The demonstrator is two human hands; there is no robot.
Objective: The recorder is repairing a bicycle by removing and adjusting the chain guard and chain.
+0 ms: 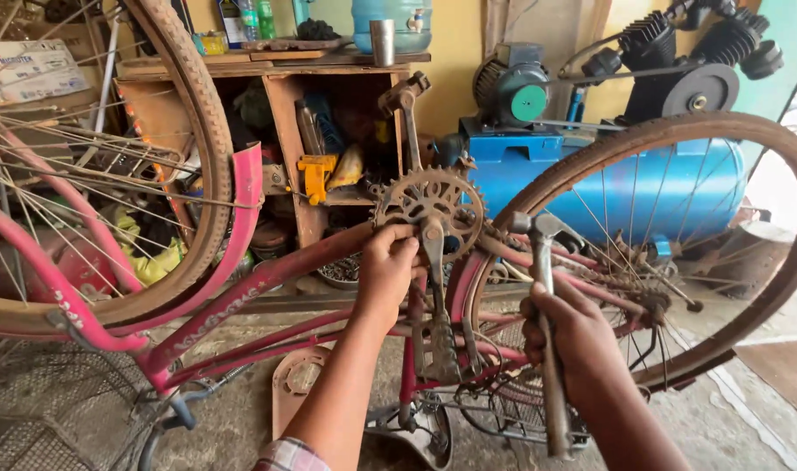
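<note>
Head view, landmark = chainring (pixel 430 206) of upturned pink bicycle (pixel 241 296). Left of it: front wheel (pixel 202 131). At its lower-left edge: left hand (pixel 388 266), fingers curled shut against the crank hub. Right of it: right hand (pixel 573 336), fingers clamped on hammer (pixel 542 288), head near the ring's teeth. Risk, judged: a glancing blow could strike the left knuckles or bend teeth.

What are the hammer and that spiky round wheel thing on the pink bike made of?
The hammer in the right hand looks like steel: grey, dull, with rusty patches along the handle. The toothed chainring by the left hand looks like metal too, dark and brownish with rust or grime. The bike frame seems to be painted metal, pink and scuffed.
</note>
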